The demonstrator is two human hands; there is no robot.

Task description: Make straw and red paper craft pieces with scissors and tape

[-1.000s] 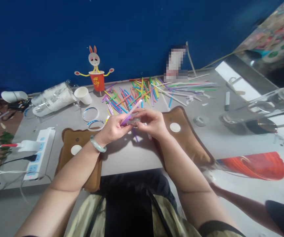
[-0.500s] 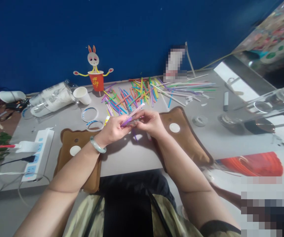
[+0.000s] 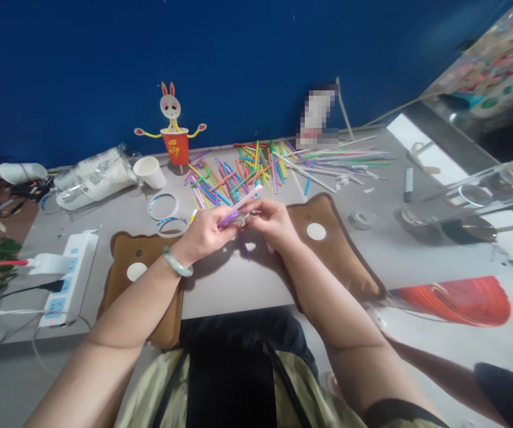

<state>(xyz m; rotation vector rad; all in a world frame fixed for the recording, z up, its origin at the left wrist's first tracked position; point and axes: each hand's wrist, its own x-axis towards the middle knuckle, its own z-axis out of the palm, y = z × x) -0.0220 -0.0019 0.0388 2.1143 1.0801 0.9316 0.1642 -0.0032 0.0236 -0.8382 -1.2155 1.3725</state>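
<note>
My left hand (image 3: 209, 232), with a pale jade bangle at the wrist, is closed round a pale pink straw (image 3: 251, 194) and a purple straw (image 3: 227, 220). The pink one slants up to the right above the fingers. Against it works my right hand (image 3: 274, 223), thumb and fingers pinched together at a small whitish, shiny bit (image 3: 244, 219) too small to name. Below the fingertips a purple strip (image 3: 244, 246) points down toward the table. Just beyond both hands lies a spread of short coloured straws (image 3: 238, 172).
A red cup with a rabbit figure (image 3: 176, 147) stands at the wall. White paper cups (image 3: 96, 178), tape rolls (image 3: 163, 206) and a power strip (image 3: 66, 279) lie left. Two brown cushions (image 3: 327, 249) flank the hands. A clear bottle (image 3: 470, 190) and a fan (image 3: 461, 300) are right.
My hands stay close together in nearly the same place. The right fingers have shifted slightly, and the whitish bit between the fingertips shows more plainly. A person's arm shows at the lower right.
</note>
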